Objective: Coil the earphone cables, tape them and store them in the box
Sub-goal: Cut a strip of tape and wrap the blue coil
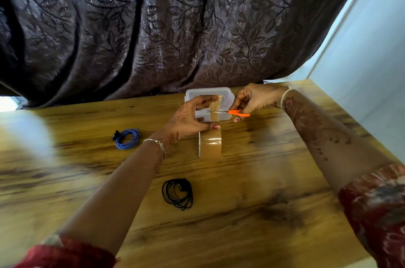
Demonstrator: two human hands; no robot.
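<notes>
Snipping a strip of brown tape (214, 108) over a wooden table (274, 158).

Pinched taut by the left hand (188, 115), fingertips at the top, thumb at the bottom, just above an upright roll of brown packing tape (210, 144). Crossed by the blades of small orange-handled scissors (232, 112), gripped in the curled fingers of the right hand (256, 99). Directly behind, partly blocked by both hands and the strip: a clear plastic box (197, 93) under a dark leaf-patterned curtain (153, 27). Left of the roll, a coiled blue earphone cable (127, 138); nearer the body, a coiled black earphone cable (178, 194), both loose on the wood.
</notes>
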